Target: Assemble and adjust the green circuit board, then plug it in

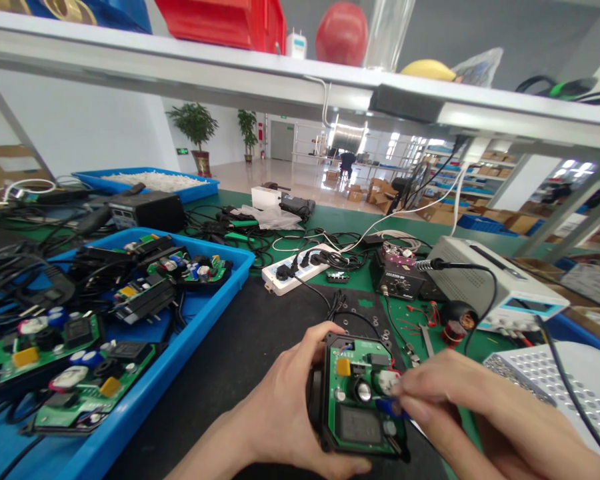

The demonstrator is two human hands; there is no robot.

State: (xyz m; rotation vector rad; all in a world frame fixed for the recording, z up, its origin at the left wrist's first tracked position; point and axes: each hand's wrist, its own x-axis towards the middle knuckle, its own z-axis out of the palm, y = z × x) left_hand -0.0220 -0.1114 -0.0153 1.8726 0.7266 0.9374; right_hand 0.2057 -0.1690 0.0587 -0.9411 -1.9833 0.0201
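Note:
My left hand [273, 407] is wrapped round the edge of a black housing [325, 437] with a green circuit board [347, 395] in it, held tilted above the dark mat. The board carries a yellow block, a silver-topped capacitor [363, 391], a black rectangular part [359, 427] and a white part [387, 381]. My right hand [473, 400] has its thumb and forefinger pinched together at the board's right side, by the white part and a blue part [387, 405]. What the fingertips hold, if anything, is hidden.
A blue tray [180, 373] with several similar boards and cables stands left. Behind the mat lies a white power strip [300, 270]. A black soldering station [397, 277] and a grey bench instrument [495, 283] are at the right. A shelf [280, 73] crosses overhead; a black cable [495, 293] hangs near my right hand.

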